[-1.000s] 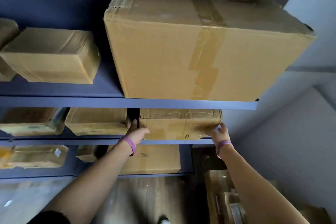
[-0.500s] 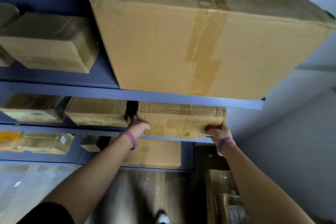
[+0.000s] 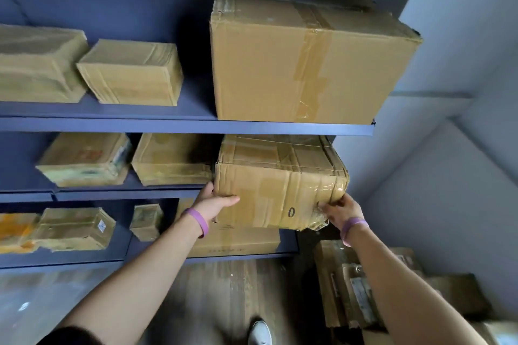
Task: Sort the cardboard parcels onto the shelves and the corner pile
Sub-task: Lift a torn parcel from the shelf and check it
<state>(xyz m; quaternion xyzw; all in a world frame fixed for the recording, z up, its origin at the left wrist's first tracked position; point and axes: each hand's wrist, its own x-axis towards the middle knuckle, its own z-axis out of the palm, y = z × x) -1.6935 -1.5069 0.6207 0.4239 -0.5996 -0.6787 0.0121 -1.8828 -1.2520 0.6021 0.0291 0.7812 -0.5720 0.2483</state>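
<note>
The shelves [image 3: 185, 126] are dark blue. The parcel [image 3: 280, 193] in the middle of the frame is brown, with shiny clear tape and a black 0. The big box [image 3: 266, 64] at the upper right is light brown with a darker tape stripe. My wristbands [image 3: 197, 220] are purple. The floor [image 3: 224, 288] at the bottom is streaky brown wood. My shoe [image 3: 259, 332] is white.

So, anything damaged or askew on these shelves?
The crumpled parcel gripped by the left hand and right hand: heavily creased, tape peeling at its lower right corner, jutting past the middle shelf edge.
</note>
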